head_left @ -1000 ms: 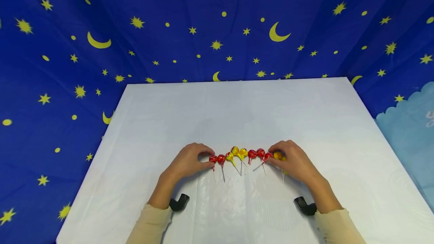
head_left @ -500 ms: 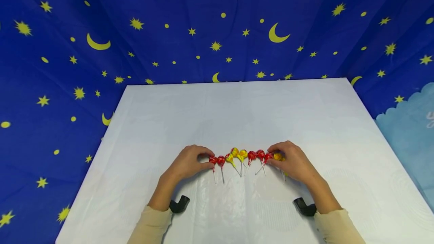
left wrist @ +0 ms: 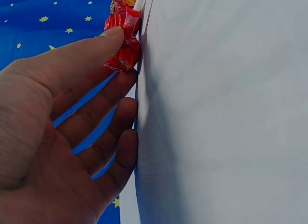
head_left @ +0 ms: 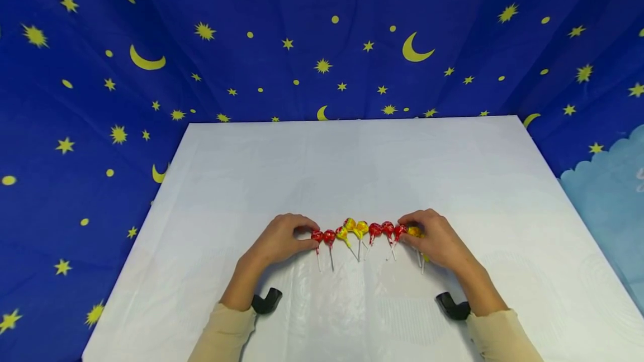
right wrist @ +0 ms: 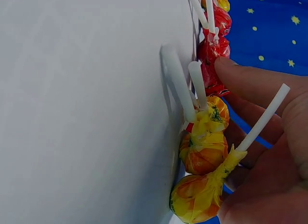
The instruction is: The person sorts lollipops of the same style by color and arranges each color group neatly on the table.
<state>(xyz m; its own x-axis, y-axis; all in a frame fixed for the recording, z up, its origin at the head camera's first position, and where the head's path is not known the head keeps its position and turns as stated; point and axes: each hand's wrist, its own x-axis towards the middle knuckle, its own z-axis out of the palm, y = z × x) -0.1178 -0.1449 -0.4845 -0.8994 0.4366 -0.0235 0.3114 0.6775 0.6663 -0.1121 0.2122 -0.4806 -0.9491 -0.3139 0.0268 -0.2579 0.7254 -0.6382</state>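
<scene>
In the head view, we see a row of wrapped lollipops [head_left: 362, 228] on the white table [head_left: 352, 172], and we take its yellow trio [head_left: 349, 224] as our landmark. Left of the trio lie two red ones, and the left hand [head_left: 282, 238] holds the outer red lollipop [head_left: 317, 236] in a narrow pinch. Right of it come three more reds; the right hand [head_left: 436, 239] grips the far red lollipop [head_left: 400, 230], partly covering the yellow ones beyond. From here, we think a squeeze from both ends could buckle the row at the trio, where the heads already sit unevenly. On the patterned cloth [head_left: 251, 60], to the trio's far right, pale marks may be lettering, but the edge cuts them off. In the left wrist view, the thumb [left wrist: 91, 50] presses the red wrapper [left wrist: 127, 55], its fingers behind; a round head could roll if that pressure slipped. We can read no brand there. In the right wrist view, the thumb [right wrist: 260, 84] lies on red wrapping, with yellow lollipops [right wrist: 204, 154] beside the palm, on the side away from the trio. One stick [right wrist: 263, 118] angles toward that palm and might snag. Dark print shows on the yellow wrapping, too small to read.
</scene>
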